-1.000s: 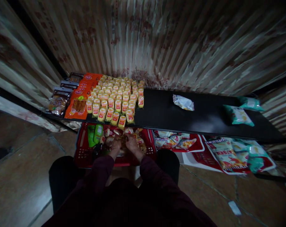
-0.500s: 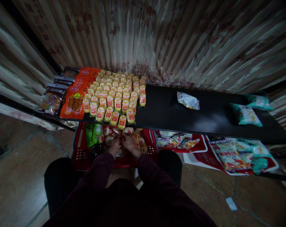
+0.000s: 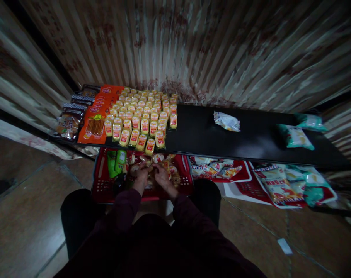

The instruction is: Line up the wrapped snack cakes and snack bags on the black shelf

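Both of my hands are inside a red plastic basket (image 3: pixel 101 181) under the shelf's front edge. The fingers of my left hand (image 3: pixel 141 175) are drawn together near the basket's middle, and what they hold is too dark and small to name. Just beside it, my right hand (image 3: pixel 162 175) has its fingertips pinched, with only a small gap between the two hands. Around them lie wrapped snacks, among them a round packaged piece (image 3: pixel 158 158) beyond my fingers. Green packets (image 3: pixel 116 162) and a dark round item (image 3: pixel 119 181) are at the basket's left.
On the black shelf (image 3: pixel 198 135) stand rows of small yellow wrapped cakes (image 3: pixel 140 116), orange packets (image 3: pixel 97 116) and brown packets (image 3: pixel 67 125). A white packet (image 3: pixel 227 121) and teal packets (image 3: pixel 295 137) lie to the right. Baskets of bagged snacks (image 3: pixel 276 187) sit lower right.
My hands have moved slightly apart within the basket; half a second ago their fingertips met. The whole view has shifted a little with my head.
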The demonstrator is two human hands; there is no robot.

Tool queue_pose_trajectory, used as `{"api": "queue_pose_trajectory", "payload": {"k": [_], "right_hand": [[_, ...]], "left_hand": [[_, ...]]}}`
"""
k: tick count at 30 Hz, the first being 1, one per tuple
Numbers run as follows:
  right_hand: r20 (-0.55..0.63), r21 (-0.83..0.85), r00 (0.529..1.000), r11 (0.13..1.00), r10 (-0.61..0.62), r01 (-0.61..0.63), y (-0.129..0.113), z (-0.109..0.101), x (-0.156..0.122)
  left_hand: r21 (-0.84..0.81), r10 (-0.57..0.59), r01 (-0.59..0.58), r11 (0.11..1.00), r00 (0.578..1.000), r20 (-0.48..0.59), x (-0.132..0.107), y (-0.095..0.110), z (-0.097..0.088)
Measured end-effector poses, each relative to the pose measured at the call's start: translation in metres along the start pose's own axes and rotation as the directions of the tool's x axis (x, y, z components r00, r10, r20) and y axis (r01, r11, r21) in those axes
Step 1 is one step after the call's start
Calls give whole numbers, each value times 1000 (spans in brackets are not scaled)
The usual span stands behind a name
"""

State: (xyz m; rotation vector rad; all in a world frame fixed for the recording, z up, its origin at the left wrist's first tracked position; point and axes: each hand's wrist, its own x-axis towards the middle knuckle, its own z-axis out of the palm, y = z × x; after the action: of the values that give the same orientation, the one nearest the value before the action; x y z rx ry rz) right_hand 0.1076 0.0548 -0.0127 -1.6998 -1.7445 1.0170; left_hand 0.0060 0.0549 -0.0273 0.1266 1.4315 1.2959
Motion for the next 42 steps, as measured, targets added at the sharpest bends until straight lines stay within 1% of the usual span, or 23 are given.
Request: {"api": "queue_pose_trajectory", "payload": {"k": [4,7,9,12,16,20,23,30,35,39,42], "right_hand": [[9,56,999,997,46,-47,-5,-10,-9],[22,77,997,994,80,-82,-10,-17,-16],[24,76,996,994,82,-84,-13,-20,-21],[16,83,999,996,36,-37,-15,-24,-28],[27,146,998,988,-53,48,-14,-28,-36],[36,219,997,974,-63,53,-9,-28,-44],[17,252,998,966,-61,55,-7,-27,-48],[-9,223,996,971,-90,90,-8,-32,-53],[2,206,997,975,-80,78,-10,-37,-57],[12,180,993,977,-120,116,-12,-40,-59],[13,168,992,979,-123,120,-12,-39,-59]], "left_hand": [[-48,2,-2,999,1000,3,-15,2,1],[-7,9,-9,1000,999,30,-24,4,0],[34,29,-30,999,999,31,-30,7,-1],[77,36,-39,996,999,35,-40,14,0],[73,-6,2,997,998,60,-53,24,-1],[111,-48,38,993,994,96,-61,28,-6],[116,-47,34,993,993,109,-66,29,-9],[87,-38,28,996,993,109,-81,33,-3],[131,-29,17,991,995,97,-86,37,1],[97,-62,52,994,993,99,-87,36,2],[72,-80,74,995,993,88,-86,35,1]]}}
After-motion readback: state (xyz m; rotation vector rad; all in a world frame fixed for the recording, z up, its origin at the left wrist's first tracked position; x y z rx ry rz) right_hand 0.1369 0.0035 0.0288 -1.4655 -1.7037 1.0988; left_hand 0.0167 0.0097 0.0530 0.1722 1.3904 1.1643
